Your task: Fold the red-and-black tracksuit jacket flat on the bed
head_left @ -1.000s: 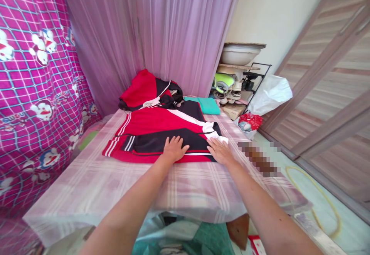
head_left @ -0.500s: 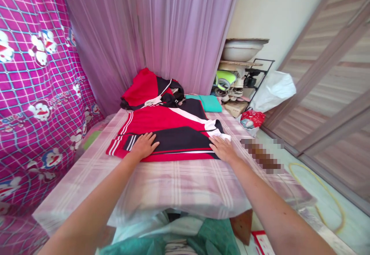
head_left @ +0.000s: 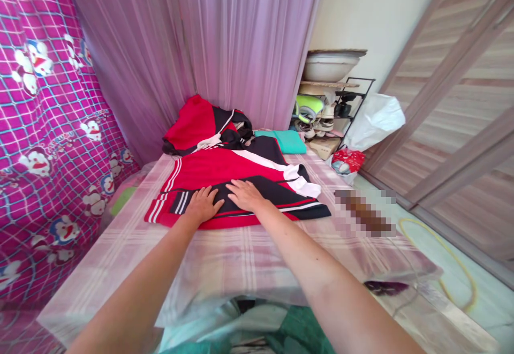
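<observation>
A red and black jacket (head_left: 209, 169) with white stripes lies spread on the table, its near sleeve folded across the body. My left hand (head_left: 204, 204) rests flat near the striped cuff, fingers spread. Beside it, on the middle of the black sleeve, my right hand (head_left: 246, 195) lies flat with its fingers stretched out. The jacket's white-lined collar points to the right. Behind it sits a crumpled red and black garment (head_left: 196, 121), and a folded turquoise cloth (head_left: 287, 142) is at the back right.
The table has a checked cloth (head_left: 225, 257) under a clear cover. A blurred-out brown object (head_left: 365, 215) lies at the right. Beyond stand a shoe rack (head_left: 357, 102) with a basin (head_left: 331, 66), bags (head_left: 375, 121) and a wardrobe (head_left: 453, 91). Purple curtains (head_left: 241, 38) hang behind.
My right hand has moved left along the sleeve, from the collar end to near my left hand. My left hand stays by the cuff. The view has shifted slightly.
</observation>
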The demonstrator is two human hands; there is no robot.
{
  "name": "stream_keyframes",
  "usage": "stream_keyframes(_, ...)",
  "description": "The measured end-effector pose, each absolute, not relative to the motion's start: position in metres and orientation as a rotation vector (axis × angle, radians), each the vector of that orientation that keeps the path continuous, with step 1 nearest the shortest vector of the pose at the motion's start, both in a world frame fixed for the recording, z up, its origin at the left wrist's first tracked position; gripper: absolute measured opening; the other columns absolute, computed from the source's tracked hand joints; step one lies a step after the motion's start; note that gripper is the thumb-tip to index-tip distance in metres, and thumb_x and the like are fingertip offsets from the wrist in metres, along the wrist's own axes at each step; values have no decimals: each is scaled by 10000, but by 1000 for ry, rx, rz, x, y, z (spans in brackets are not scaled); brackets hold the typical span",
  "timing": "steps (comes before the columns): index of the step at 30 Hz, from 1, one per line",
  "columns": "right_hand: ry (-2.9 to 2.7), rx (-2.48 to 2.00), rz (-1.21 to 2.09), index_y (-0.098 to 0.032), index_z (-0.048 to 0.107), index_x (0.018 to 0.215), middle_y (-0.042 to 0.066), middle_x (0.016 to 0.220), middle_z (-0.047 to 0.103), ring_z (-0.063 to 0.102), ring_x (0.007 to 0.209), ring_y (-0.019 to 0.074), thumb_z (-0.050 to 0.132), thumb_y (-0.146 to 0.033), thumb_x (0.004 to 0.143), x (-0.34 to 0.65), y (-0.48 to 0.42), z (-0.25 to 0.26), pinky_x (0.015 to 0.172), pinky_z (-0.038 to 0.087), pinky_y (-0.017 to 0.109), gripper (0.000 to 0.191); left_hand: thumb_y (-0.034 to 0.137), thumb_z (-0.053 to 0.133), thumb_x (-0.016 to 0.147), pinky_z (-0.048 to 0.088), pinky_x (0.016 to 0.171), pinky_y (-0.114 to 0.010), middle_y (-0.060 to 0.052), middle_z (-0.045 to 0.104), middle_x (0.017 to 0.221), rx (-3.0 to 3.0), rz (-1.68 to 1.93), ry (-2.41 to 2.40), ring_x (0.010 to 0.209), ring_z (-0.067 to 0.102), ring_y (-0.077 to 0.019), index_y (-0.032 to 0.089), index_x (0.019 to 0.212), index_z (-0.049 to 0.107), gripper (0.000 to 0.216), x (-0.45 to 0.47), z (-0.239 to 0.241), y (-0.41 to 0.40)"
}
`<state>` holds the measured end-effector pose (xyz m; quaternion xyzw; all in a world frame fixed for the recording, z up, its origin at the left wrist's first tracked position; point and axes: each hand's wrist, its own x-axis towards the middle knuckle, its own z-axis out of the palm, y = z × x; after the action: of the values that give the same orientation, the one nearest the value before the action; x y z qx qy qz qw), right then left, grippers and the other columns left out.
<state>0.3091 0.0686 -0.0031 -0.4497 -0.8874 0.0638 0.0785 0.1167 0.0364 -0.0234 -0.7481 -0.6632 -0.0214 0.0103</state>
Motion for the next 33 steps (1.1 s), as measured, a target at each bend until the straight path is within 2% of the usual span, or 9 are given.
stream_keyframes(4,-2672,-1491,373,-261,318,1543,53,1640,228,184,1506,205,238,-500,1003,304,82,-15,1204,152,465,597,569,337,967,228,1197,-458,-124,369,1579,-2325,-72,-2074,1468,300,-290,187,1486,417,649,118,-25,33)
stream_keyframes(8,-2538,-1811,316,-251,264,1562,51,1654,167,119,1519,200,203,-513,1005,362,96,-20,1211,93,482,619,587,328,963,205,1205,-467,-119,340,1594,-2330,-63,-2108,1480,273,-291,199,1502,393,668,119,-25,32)
stream_keyframes(11,-2421,-2020,265,-230,248,1566,61,1648,193,148,1514,205,189,-484,1015,413,99,-19,1209,116,471,610,599,330,957,195,1208,-468,-117,331,1599,-2334,-70,-2123,1485,260,-295,201,1502,394,678,119,-25,33)
stream_keyframes(14,-2350,-2113,190,-192,322,1540,90,1628,258,201,1500,223,201,-453,1021,435,93,-16,1199,161,476,593,596,338,956,187,1210,-464,-118,332,1598,-2333,-72,-2120,1484,260,-296,198,1506,390,681,119,-25,35)
stream_keyframes(17,-2295,-2050,123,-195,330,1537,101,1616,287,232,1490,232,195,-456,1023,419,79,-14,1198,159,486,592,594,339,955,205,1202,-481,-118,345,1592,-2336,-79,-2108,1479,271,-299,210,1505,392,673,118,-25,36)
stream_keyframes(22,-2593,-1545,209,-258,330,1538,50,1628,264,194,1503,190,224,-504,1016,372,58,-21,1214,126,453,587,587,336,956,221,1194,-487,-132,359,1583,-2328,-103,-2067,1473,285,-307,199,1501,400,673,116,-31,35)
stream_keyframes(26,-2565,-1705,286,-240,379,1516,60,1621,279,208,1501,213,228,-482,1022,382,64,-17,1205,160,489,570,581,362,949,240,1186,-474,-130,377,1574,-2325,-100,-2068,1462,310,-305,199,1488,421,663,117,-26,34)
stream_keyframes(29,-2460,-1786,233,-202,448,1478,86,1573,381,327,1455,221,238,-445,1026,405,79,-9,1188,243,441,554,614,351,934,345,1121,-460,-153,469,1505,-2363,-31,-2049,1376,438,-317,187,1434,492,673,118,-8,39)
stream_keyframes(33,-2358,-1747,90,-161,519,1425,98,1479,514,444,1384,198,249,-375,1026,416,102,1,1160,309,341,527,598,262,954,481,951,-442,-149,675,1226,-2374,57,-2057,1142,620,-311,191,1187,681,628,118,18,63)
